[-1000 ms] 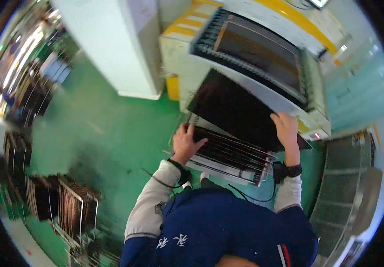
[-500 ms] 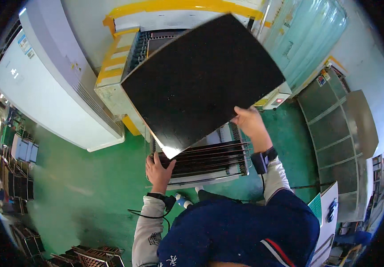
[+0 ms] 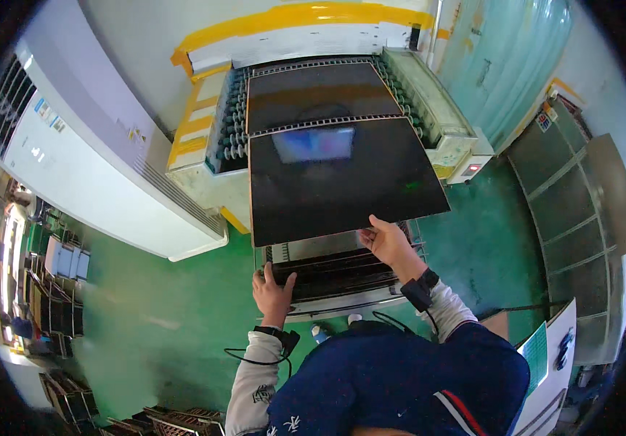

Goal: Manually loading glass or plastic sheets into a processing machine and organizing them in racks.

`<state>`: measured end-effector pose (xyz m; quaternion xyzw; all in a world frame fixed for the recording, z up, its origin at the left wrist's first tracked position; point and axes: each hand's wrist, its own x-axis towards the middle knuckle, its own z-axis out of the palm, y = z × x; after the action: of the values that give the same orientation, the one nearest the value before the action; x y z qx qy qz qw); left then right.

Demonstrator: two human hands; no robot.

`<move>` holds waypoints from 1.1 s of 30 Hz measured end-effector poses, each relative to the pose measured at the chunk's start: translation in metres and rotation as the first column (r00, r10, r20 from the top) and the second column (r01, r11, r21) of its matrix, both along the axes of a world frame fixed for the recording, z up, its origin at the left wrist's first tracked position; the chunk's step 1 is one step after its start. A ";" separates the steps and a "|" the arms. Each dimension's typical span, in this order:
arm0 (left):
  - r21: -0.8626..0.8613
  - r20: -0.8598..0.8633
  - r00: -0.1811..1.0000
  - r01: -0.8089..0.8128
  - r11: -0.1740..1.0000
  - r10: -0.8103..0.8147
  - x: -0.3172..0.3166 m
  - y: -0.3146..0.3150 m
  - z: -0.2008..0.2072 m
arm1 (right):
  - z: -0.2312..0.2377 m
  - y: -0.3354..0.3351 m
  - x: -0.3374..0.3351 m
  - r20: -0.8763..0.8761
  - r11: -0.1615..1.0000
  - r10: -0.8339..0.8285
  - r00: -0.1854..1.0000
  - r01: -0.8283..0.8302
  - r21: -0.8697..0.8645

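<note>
A glossy black panel (image 3: 342, 182) lies with its far edge on the roller conveyor (image 3: 234, 120) and its near part sticking out toward me. My right hand (image 3: 391, 245) has its thumb on top of the panel's near edge, fingers beneath. My left hand (image 3: 273, 292) is at the left end of a rack of dark panels (image 3: 342, 280) below, its thumb and fingers apart. Whether its fingertips press on the rack is hard to make out. Farther along the rollers lies a second black panel (image 3: 320, 87).
A tall white cabinet unit (image 3: 102, 167) stands left of the conveyor. To the right are a control box (image 3: 470, 166) with a red display and a grey framed panel (image 3: 556, 211). More racks (image 3: 62, 312) stand at the far left on the green floor (image 3: 160, 320).
The black panel has come down from a raised, tilted position and now lines up flat with the conveyor. My right hand moved down and slightly left along with it. The left hand stays by the rack.
</note>
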<state>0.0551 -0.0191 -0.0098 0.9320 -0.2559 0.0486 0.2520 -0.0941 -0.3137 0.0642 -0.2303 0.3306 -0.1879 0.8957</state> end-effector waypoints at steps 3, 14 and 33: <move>0.021 -0.013 1.000 -0.009 1.000 0.010 -0.001 -0.004 0.004 | -0.002 -0.001 0.000 -0.074 0.990 0.139 0.988 -0.141 -0.016; 0.053 -0.033 0.999 -0.010 0.999 0.012 -0.005 -0.006 0.005 | -0.005 -0.020 0.007 -0.142 0.939 0.283 0.949 -0.304 -0.163; 0.108 -0.034 0.999 0.004 0.994 0.000 -0.007 -0.009 0.004 | -0.004 -0.053 0.038 -0.063 0.923 0.322 0.945 -0.328 -0.202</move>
<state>0.0483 -0.0280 -0.0063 0.9448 -0.2548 0.0188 0.2053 -0.0559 -0.3664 0.0607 -0.3777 0.2790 -0.0675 0.8803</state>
